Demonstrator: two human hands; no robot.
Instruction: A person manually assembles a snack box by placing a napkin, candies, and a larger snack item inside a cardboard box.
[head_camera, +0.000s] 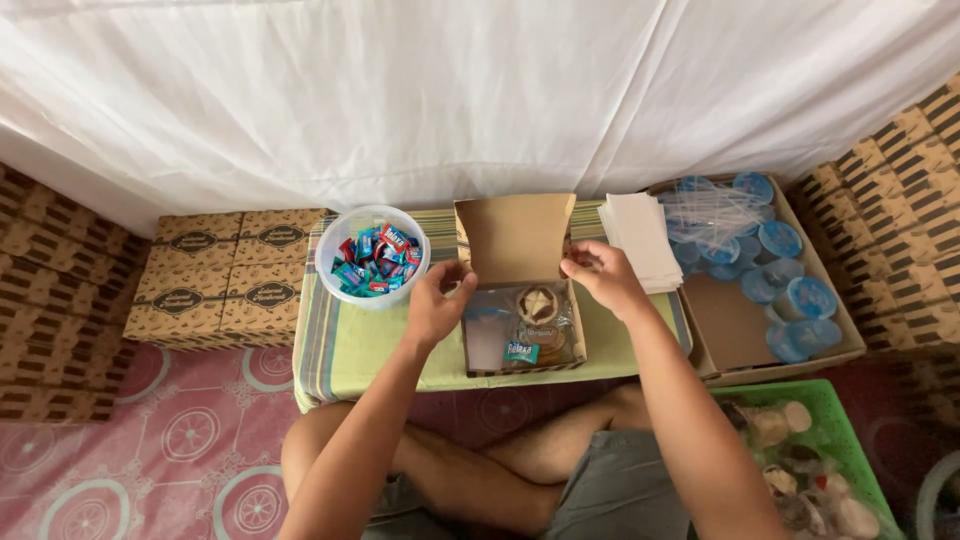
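White cloth backs a striped low table (340, 345). Both hands, left hand (436, 305) at 9 o'clock and right hand (603, 277) at 3, pinch the open snack box (522, 300); candy tub (372, 256) at 10.

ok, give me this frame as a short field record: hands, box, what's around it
left hand: grips left edge of the snack box
right hand: grips right edge by the lid hinge
box: brown cardboard, lid upright, wrapped snacks inside
table: low, green striped cloth
tub: clear, holds wrapped candies, left of box
napkins: white stack, right of box
carton: sealed cups, straws
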